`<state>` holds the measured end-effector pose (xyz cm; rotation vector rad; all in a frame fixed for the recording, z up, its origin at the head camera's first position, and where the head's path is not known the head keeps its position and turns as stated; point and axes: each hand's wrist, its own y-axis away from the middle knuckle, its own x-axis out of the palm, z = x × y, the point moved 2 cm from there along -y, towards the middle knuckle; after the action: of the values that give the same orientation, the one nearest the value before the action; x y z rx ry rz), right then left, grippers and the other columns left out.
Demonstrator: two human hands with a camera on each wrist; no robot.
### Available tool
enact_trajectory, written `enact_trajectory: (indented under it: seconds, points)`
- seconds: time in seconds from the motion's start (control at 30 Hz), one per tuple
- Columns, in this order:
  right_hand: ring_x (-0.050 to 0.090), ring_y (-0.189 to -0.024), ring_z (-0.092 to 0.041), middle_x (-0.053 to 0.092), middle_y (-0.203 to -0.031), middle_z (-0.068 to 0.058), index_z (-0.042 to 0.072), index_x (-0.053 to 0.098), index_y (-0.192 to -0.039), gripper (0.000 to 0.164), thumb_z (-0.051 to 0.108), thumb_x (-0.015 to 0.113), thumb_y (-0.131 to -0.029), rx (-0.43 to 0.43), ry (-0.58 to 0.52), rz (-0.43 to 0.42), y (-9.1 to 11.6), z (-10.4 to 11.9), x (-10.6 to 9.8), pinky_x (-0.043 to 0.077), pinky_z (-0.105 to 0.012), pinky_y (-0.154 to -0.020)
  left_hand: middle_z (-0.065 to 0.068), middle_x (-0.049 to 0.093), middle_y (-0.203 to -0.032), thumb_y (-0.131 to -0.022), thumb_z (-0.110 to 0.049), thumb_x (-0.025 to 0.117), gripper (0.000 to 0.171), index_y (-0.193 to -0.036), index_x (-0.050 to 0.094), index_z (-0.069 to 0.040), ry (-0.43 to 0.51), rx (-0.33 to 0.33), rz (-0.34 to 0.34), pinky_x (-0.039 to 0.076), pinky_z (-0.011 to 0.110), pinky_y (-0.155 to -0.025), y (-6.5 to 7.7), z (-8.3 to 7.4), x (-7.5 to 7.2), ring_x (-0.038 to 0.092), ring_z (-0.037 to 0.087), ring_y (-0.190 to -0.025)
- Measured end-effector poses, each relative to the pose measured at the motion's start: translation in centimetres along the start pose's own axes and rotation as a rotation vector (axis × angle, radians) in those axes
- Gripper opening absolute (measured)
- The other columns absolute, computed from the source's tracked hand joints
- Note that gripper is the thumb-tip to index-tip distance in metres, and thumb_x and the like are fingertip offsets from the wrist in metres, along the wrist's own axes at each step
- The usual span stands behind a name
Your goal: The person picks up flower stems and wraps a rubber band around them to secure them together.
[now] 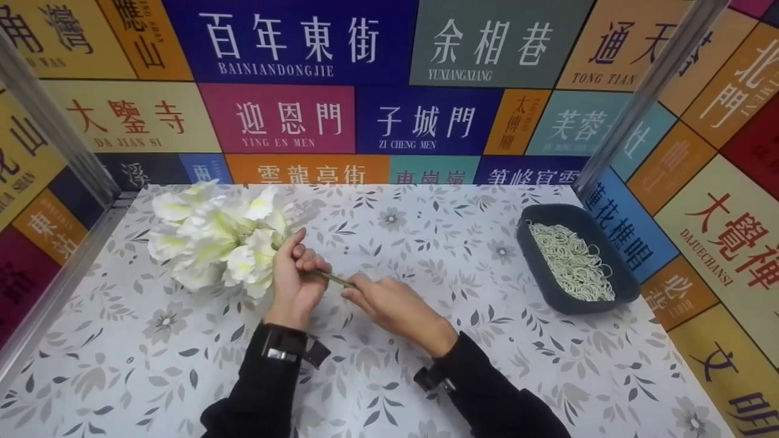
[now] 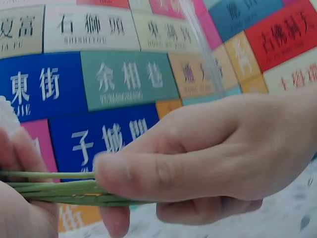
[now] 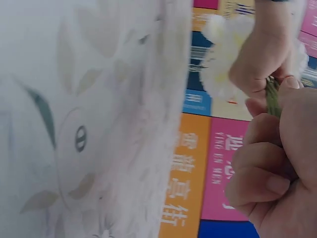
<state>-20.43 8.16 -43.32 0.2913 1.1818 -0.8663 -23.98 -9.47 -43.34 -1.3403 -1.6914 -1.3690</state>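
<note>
A bunch of white flowers (image 1: 213,234) with yellow-green centres lies tilted to the left in the head view. Its green stems (image 2: 64,191) run together as a bundle between my two hands. My left hand (image 1: 298,280) curls round the stems just below the blooms. Farther down, my right hand (image 1: 395,307) pinches the bundle between thumb and fingers. In the right wrist view the stems (image 3: 272,96) pass from one hand to the other, and the right hand's grip hides their lower ends.
On the right of the patterned table (image 1: 389,365) stands a dark tray (image 1: 538,267) holding many pale rubber bands (image 1: 572,261). Panels with large printed characters (image 1: 280,118) rise behind the table and along both sides. Each wrist wears a strapped camera.
</note>
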Motion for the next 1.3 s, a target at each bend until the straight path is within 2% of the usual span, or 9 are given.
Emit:
enact_trajectory:
  seconds: [0.13, 0.23, 0.37, 0.53, 0.67, 0.97, 1.3]
  points:
    - [0.036, -0.048, -0.004, 0.038, -0.063, 0.012, 0.017, 0.059, -0.110, 0.036, 0.044, 0.035, -0.108, 0.059, -0.054, 0.007, 1.7, 0.8, -1.0, 0.033, -0.019, -0.043, -0.008, 0.035, -0.038, -0.101, -0.018, 0.051, 0.051, -0.052, 0.039, -0.018, 0.044, 0.037, 0.066, 0.030, 0.017, -0.034, 1.4, 1.3, 1.0, 0.034, 0.003, -0.032]
    - [0.033, -0.048, -0.003, 0.035, -0.062, 0.013, 0.016, 0.058, -0.107, 0.032, 0.040, 0.038, -0.109, 0.066, -0.059, -0.012, 2.8, 1.4, -1.1, 0.029, -0.017, -0.042, -0.009, 0.034, -0.038, -0.101, -0.017, 0.048, 0.052, -0.051, 0.037, -0.019, 0.009, 0.037, 0.110, 0.022, 0.017, -0.030, 2.0, 2.2, 1.4, 0.030, 0.002, -0.030]
    - [0.032, -0.050, -0.002, 0.033, -0.064, 0.014, 0.014, 0.056, -0.103, 0.024, 0.034, 0.043, -0.108, 0.045, -0.054, -0.062, 3.9, 2.1, -0.8, 0.026, -0.015, -0.045, -0.010, 0.033, -0.037, -0.102, -0.018, 0.048, 0.054, -0.050, 0.035, -0.020, -0.021, 0.004, 0.170, 0.017, 0.016, -0.030, 2.3, 2.7, 1.6, 0.026, 0.002, -0.030]
    - [0.030, -0.049, 0.000, 0.033, -0.064, 0.014, 0.013, 0.055, -0.107, 0.024, 0.034, 0.042, -0.108, 0.078, -0.112, -0.046, 4.3, 2.4, -0.6, 0.026, -0.014, -0.043, -0.009, 0.032, -0.035, -0.106, -0.024, 0.043, 0.060, -0.047, 0.033, -0.019, 0.000, -0.049, 0.231, 0.013, 0.016, -0.031, 2.0, 3.0, 1.6, 0.019, 0.002, -0.032]
    - [0.030, -0.048, 0.000, 0.033, -0.063, 0.014, 0.014, 0.055, -0.109, 0.028, 0.037, 0.039, -0.109, 0.106, -0.139, -0.019, 4.3, 2.2, -0.6, 0.027, -0.015, -0.043, -0.009, 0.031, -0.035, -0.105, -0.026, 0.042, 0.061, -0.045, 0.032, -0.020, -0.009, -0.059, 0.214, 0.015, 0.017, -0.030, 1.7, 3.2, 1.5, 0.020, 0.003, -0.030]
    - [0.033, -0.050, -0.001, 0.035, -0.064, 0.014, 0.015, 0.056, -0.104, 0.029, 0.039, 0.041, -0.108, 0.136, -0.124, -0.013, 4.5, 1.6, -0.9, 0.030, -0.017, -0.044, -0.010, 0.030, -0.035, -0.100, -0.017, 0.041, 0.056, -0.045, 0.030, -0.021, -0.016, -0.056, 0.159, 0.018, 0.017, -0.029, 1.5, 3.8, 1.6, 0.025, 0.003, -0.029]
    - [0.032, -0.052, -0.001, 0.036, -0.066, 0.013, 0.013, 0.052, -0.095, 0.027, 0.036, 0.045, -0.107, 0.145, -0.172, -0.039, 4.7, 1.9, -0.8, 0.029, -0.016, -0.047, -0.010, 0.031, -0.035, -0.100, -0.016, 0.042, 0.056, -0.045, 0.031, -0.021, 0.004, -0.054, 0.190, 0.015, 0.017, -0.030, 1.8, 3.9, 1.7, 0.023, 0.003, -0.030]
